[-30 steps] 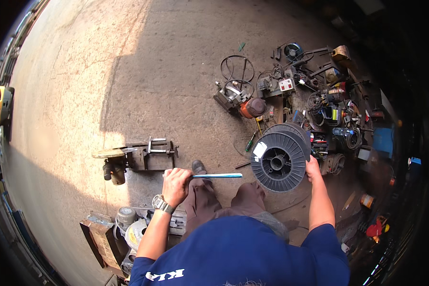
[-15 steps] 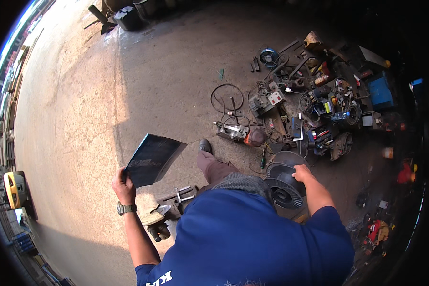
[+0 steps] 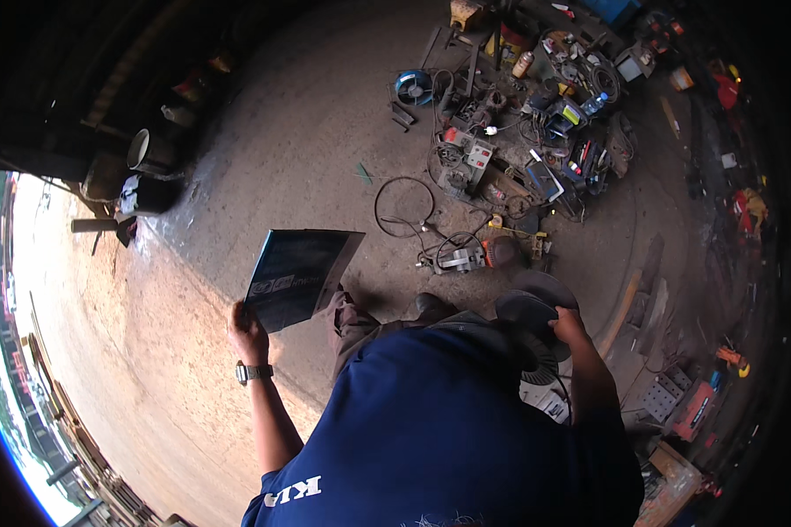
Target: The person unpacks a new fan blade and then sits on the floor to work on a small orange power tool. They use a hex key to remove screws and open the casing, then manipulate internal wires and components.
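Pinching the folder [image 3: 301, 274] by one edge, just right of the left fingers [image 3: 239, 316], and gripping the spool [image 3: 526, 309] left of the right fingers [image 3: 561, 318], possibly risking dropping the folder through so one-sided a hold, or snagging a boot [image 3: 431, 306] in the cable [image 3: 404, 178] ahead by stepping forward.

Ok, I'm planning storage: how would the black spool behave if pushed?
The black spool would probably roll on edge, being round-rimmed. It may be fairly light, as the right hand alone grips it.
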Tool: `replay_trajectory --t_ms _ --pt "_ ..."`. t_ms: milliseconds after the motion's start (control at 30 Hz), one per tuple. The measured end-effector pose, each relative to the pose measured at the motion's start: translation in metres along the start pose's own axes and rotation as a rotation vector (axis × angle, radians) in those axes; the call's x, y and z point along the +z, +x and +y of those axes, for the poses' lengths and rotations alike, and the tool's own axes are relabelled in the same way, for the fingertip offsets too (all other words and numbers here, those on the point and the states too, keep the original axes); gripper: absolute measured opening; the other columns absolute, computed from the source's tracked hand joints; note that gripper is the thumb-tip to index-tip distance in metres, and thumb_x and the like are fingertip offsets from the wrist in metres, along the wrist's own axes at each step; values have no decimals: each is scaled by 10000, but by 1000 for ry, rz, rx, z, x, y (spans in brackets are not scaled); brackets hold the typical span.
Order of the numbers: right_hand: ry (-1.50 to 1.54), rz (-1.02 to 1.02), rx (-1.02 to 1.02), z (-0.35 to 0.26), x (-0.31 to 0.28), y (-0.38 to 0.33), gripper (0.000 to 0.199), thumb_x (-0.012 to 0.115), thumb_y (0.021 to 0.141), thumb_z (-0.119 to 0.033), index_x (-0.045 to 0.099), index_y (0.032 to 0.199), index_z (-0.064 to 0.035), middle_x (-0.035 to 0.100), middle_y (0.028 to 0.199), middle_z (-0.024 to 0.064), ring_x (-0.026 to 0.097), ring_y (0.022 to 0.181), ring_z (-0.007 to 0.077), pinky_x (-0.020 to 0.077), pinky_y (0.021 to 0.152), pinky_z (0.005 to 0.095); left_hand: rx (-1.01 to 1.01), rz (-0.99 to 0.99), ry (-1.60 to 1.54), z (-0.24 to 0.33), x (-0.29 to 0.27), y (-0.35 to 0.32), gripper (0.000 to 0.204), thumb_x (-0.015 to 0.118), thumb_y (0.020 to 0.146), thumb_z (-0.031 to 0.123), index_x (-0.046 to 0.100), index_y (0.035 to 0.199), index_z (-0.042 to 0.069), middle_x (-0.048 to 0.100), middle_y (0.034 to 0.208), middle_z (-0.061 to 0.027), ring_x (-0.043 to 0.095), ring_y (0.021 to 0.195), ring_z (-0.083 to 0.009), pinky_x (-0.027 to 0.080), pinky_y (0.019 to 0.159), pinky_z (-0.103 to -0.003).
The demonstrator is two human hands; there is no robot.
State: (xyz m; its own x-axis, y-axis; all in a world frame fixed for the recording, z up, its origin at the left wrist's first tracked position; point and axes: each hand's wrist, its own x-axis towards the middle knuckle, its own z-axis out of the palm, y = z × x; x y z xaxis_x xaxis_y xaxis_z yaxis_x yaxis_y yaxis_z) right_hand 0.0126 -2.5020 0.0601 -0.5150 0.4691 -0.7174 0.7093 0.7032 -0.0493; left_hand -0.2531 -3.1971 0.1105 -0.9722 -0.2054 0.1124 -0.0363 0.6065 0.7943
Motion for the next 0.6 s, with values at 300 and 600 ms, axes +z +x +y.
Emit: replay_trajectory --t_ms 300,600 --pt "236 380 214 -101 189 -96 302 673 904 -171 719 1176 -48 728 1137 248 676 1117 454 554 976 514 778 -871 158 43 128 217 158 714 935 55 724 1068 138 766 1038 -34 695 975 -267 442 880 -426" --pt "326 373 293 -252 305 -43 373 646 900 -191 699 1258 -100 723 1208 223 690 1136 423 564 971 537 1250 -1562 -53 92 176 172 158 757 842 82 746 984 148 722 915 -35 686 948 -249 458 930 -388"
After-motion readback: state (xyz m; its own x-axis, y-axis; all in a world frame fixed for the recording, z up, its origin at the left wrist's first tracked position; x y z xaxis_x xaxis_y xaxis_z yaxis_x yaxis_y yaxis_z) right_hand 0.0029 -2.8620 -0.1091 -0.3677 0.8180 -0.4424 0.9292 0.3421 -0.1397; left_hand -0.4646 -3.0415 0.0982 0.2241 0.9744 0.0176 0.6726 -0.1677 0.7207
